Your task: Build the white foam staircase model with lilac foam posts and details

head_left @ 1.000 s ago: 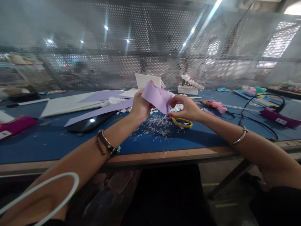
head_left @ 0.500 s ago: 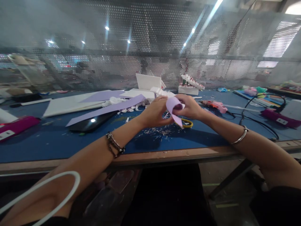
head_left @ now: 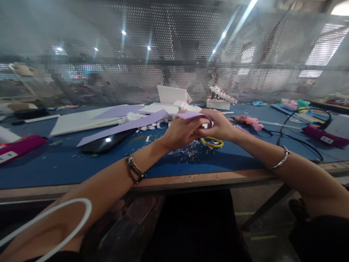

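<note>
The purple strip (head_left: pixel 192 115) no longer dangles; part now lies flat over the left hand (head_left: pixel 178 131), so its curling seems further along. Above the counter (head_left: pixel 109 169), the right hand (head_left: pixel 222 125) pinches the curl; the left grip I cannot tell.

The single view looked out from the person's head, facing forward and down, so the left hand (head_left: pixel 178 131) and right hand (head_left: pixel 222 125) met close ahead, near the centre. The blue worktop (head_left: pixel 81 165) ran across the full width, its front edge (head_left: pixel 204 179) below the hands, with a perforated screen (head_left: pixel 163 32) filling the upper part beyond and the dark-clothed lap (head_left: pixel 191 229) at the bottom.
</note>
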The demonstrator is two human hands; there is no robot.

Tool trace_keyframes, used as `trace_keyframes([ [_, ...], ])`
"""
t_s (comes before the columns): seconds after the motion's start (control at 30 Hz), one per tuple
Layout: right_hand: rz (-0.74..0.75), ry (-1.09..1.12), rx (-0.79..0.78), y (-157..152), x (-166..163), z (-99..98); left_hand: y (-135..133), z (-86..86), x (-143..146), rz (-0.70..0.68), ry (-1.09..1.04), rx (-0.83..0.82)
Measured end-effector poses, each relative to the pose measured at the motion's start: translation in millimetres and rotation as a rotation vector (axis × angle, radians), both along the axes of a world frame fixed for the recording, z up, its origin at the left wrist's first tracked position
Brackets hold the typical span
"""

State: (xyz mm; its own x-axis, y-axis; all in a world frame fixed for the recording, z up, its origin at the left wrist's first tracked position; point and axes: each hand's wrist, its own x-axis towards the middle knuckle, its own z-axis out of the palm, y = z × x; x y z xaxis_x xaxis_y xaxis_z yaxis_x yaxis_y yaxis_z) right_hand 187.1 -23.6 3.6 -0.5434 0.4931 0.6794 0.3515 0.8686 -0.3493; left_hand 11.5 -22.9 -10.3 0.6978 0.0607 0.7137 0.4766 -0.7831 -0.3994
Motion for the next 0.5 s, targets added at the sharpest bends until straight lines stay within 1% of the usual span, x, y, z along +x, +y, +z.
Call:
trace_keyframes([
  [0.13,0.103,0.117,-0.147,-2.5,-1.8,0.8,-1.6,-2.2,0.8,-0.031,-0.125,0.015],
  [0.2,0.121,0.158,-0.203,-2.4,-1.2,1.8,0.8,-3.0,0.7,-0.041,-0.180,-0.014],
  [0.33,0.069,0.227,-0.213,2.5,3.7,4.6,8.2,-1.9,-1.1,-0.065,-0.193,-0.104],
  [0.5,0.009,0.265,-0.212,10.3,10.6,7.6,11.5,0.9,-4.1,-0.010,-0.203,-0.160],
])
